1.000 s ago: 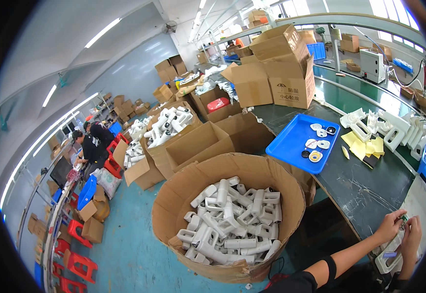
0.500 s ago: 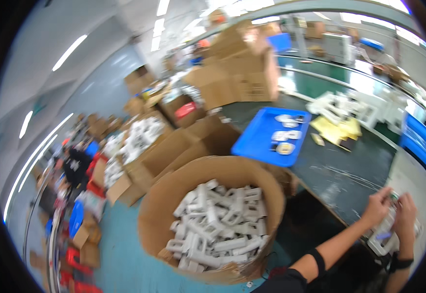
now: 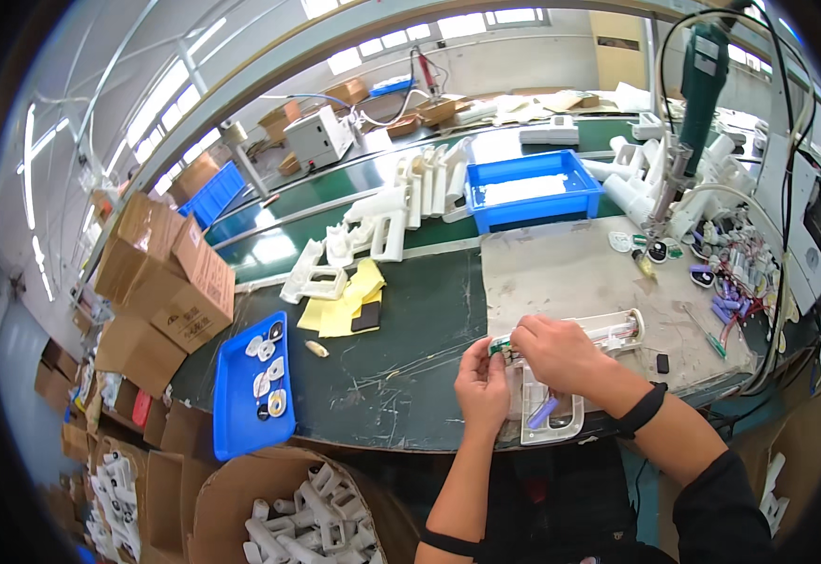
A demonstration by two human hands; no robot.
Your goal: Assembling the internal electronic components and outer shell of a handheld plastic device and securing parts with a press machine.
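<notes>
Between my two hands is a small green circuit board [image 3: 499,347], at the left end of a white plastic housing [image 3: 629,324]. My left hand [image 3: 482,387] is closed, thumb and fingers pinching the board. Coming over from the right, my right hand [image 3: 561,354] is closed too, its fingertips at the board and its palm hiding part of the housing. The housing lies with its inside facing up and shows wires at the far end. A purple cylindrical cell [image 3: 542,413] sits in its loop-shaped handle part [image 3: 575,418].
A blue tray [image 3: 225,414] of small round parts lies left, near yellow sheets [image 3: 340,315]. White housings [image 3: 387,230] and a blue bin [image 3: 533,211] stand behind. A green electric screwdriver [image 3: 705,89] hangs at right above wired parts [image 3: 730,273]. A carton [image 3: 218,498] of housings stands lower left.
My view has swung right, from the cartons to the workbench, so my hands now appear nearer the middle. Both hands stay closed at the green circuit board.
</notes>
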